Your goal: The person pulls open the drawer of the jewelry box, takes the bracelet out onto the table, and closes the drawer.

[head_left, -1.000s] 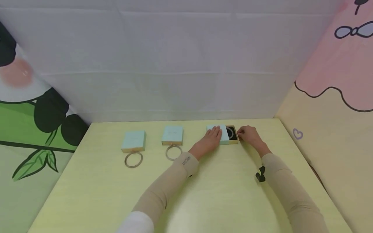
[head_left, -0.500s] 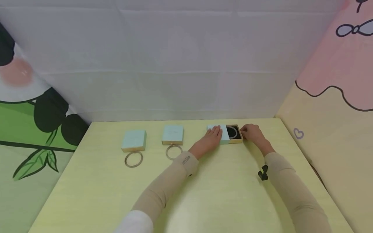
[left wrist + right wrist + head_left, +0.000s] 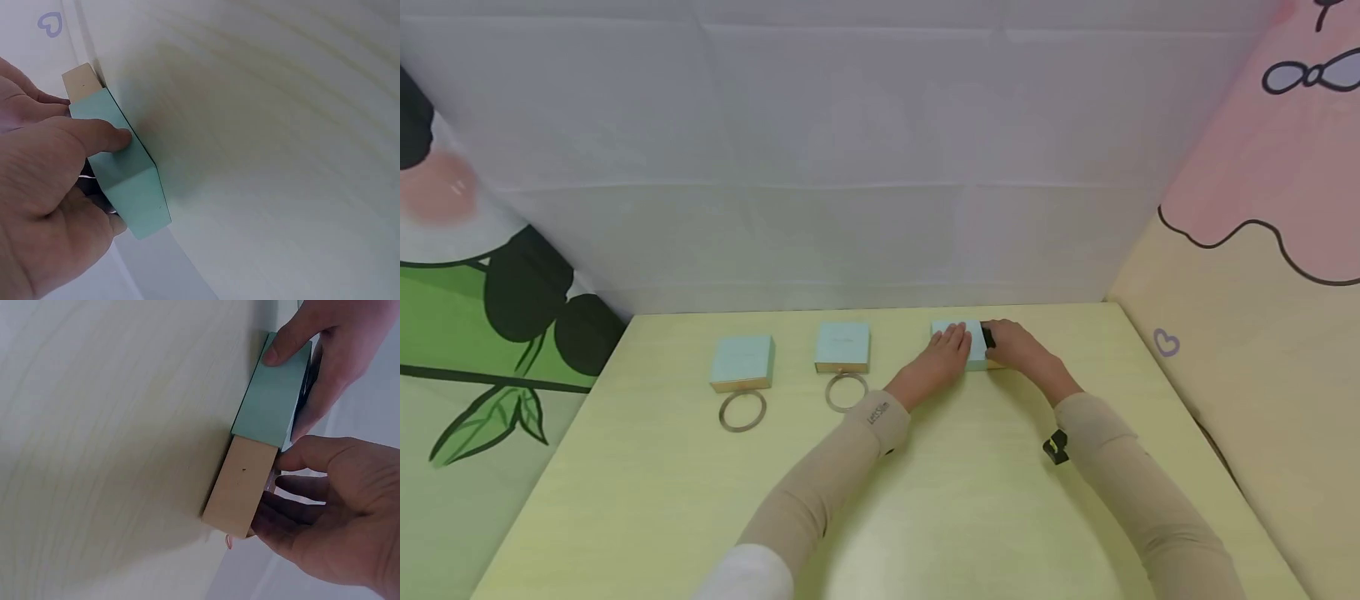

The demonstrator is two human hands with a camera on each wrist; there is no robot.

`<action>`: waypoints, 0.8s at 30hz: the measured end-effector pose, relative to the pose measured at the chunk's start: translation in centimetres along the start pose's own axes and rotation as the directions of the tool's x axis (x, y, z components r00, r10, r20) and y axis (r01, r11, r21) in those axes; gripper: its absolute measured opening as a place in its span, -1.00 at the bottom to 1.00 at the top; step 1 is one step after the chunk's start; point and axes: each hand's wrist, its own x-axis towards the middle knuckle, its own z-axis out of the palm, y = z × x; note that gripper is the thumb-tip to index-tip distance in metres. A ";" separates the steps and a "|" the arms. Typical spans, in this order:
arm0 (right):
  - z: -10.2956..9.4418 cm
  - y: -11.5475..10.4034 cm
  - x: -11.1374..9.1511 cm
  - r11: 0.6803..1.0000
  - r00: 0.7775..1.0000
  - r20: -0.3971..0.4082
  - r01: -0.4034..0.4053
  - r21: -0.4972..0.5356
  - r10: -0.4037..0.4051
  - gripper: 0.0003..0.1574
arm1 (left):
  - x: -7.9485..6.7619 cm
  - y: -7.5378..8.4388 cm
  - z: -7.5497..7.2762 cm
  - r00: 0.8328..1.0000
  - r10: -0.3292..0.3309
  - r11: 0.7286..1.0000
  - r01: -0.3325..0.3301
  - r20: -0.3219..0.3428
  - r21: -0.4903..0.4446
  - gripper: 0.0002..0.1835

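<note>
At the back right of the table, my left hand (image 3: 934, 367) holds the pale blue sleeve (image 3: 977, 357) of a small slide-out box. The left wrist view shows its thumb on the sleeve's (image 3: 140, 197) front side, fingers lying over the top. From the sleeve's right end sticks out a gold-brown drawer (image 3: 240, 487) with a dark lining. My right hand (image 3: 1018, 348) is over this drawer, with bent fingers (image 3: 290, 515) reaching into its top. They cover most of the inside, so whether they pinch the bangle seen there earlier is hidden.
To the left stand two more pale blue boxes, a middle box (image 3: 842, 343) and a left box (image 3: 742, 360). A bangle (image 3: 828, 392) lies before the middle one, another bangle (image 3: 722, 414) before the left one. A white backdrop (image 3: 850, 167) rises behind the table.
The drawer slid further out to the right under my right hand. That hand then moved left from the drawer's end to over its top. My left hand stayed put.
</note>
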 end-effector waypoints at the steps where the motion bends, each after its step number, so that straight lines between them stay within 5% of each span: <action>1: 0.0 -0.2 0.0 0.999 1.000 0.005 0.000 -0.032 0.000 -0.33 | -0.1 0.0 0.0 1.000 0.002 1.000 -0.002 -0.004 0.011 -0.50; 5: -0.3 -0.4 0.0 0.993 1.000 0.010 -0.014 -0.113 0.016 -0.28 | -0.2 0.2 -0.1 1.000 0.002 0.999 -0.001 -0.022 0.042 -0.50; 16: -0.8 -0.3 0.3 0.989 0.998 0.005 -0.064 -0.133 0.065 -0.34 | 0.3 0.5 -0.2 1.000 -0.015 1.000 0.015 0.008 0.004 -0.50; 24: -1.2 -0.8 0.9 0.988 0.999 0.049 0.001 -0.154 0.006 -0.43 | 0.3 0.4 0.1 1.000 -0.025 0.999 0.025 0.003 0.049 -0.50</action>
